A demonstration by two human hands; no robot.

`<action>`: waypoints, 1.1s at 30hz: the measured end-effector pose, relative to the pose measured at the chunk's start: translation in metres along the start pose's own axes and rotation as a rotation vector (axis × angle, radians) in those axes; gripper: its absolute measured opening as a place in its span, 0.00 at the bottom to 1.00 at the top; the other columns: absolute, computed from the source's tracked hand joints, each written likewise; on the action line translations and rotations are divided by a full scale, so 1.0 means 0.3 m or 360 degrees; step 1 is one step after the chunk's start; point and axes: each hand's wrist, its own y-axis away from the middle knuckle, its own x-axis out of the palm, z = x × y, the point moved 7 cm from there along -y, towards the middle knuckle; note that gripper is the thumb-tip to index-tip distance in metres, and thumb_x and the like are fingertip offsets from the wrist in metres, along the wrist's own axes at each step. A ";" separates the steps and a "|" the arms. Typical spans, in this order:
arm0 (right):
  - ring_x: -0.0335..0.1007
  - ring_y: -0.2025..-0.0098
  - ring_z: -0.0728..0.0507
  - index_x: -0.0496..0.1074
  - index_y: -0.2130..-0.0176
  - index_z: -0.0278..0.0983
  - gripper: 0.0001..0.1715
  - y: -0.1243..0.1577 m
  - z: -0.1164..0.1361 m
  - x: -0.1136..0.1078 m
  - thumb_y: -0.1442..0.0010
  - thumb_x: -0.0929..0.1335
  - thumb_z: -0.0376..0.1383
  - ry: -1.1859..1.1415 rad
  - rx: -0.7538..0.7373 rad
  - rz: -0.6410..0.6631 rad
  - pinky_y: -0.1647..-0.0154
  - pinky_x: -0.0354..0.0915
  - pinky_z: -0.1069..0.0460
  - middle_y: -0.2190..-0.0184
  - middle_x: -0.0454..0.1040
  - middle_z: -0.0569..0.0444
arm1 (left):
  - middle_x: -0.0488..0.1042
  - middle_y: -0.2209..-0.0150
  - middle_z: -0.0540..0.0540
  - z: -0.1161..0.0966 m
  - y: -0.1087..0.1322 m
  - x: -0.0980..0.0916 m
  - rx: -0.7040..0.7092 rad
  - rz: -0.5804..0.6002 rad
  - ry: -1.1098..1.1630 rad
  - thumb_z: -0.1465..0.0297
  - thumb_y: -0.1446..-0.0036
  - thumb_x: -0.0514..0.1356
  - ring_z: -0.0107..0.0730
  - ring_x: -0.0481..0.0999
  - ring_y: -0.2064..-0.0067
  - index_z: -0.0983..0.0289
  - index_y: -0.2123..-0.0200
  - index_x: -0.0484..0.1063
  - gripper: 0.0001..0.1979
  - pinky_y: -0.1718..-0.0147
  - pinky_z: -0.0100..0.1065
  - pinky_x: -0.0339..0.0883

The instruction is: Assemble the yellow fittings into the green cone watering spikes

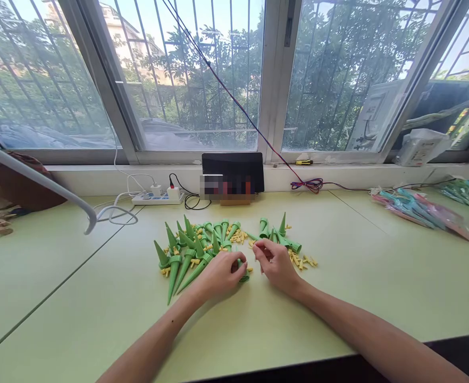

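My left hand (228, 271) is closed around a green plastic plant-watering spike (244, 277), mostly covered by the fingers. Its wide end faces down close to the tabletop, and a bit of yellow shows at its side. My right hand (276, 264) is just to the right, thumb and fingertips pinched together; what they hold, if anything, is hidden. Left of my hands lies a pile of green spikes (185, 266), some standing point up, with yellow valve pieces among them. Behind my right hand are more green spikes (264, 227), and beside it loose yellow valves (298, 260).
A dark tablet (234, 167) leans at the windowsill. A white power strip (158, 198) with cables lies at the back left, near a white curved arm (39, 178). Plastic bags (426, 210) lie at the right, and a yellow cutter (303, 162) rests on the sill.
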 end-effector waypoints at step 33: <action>0.61 0.79 0.49 0.68 0.65 0.37 0.15 -0.001 0.012 -0.013 0.32 0.62 0.44 0.0089 0.0008 -0.0020 0.78 0.60 0.54 0.77 0.66 0.57 | 0.76 0.58 0.54 0.027 -0.002 -0.061 0.0027 -0.0530 0.0186 0.69 0.35 0.54 0.26 0.71 0.72 0.61 0.55 0.69 0.08 0.70 0.30 0.67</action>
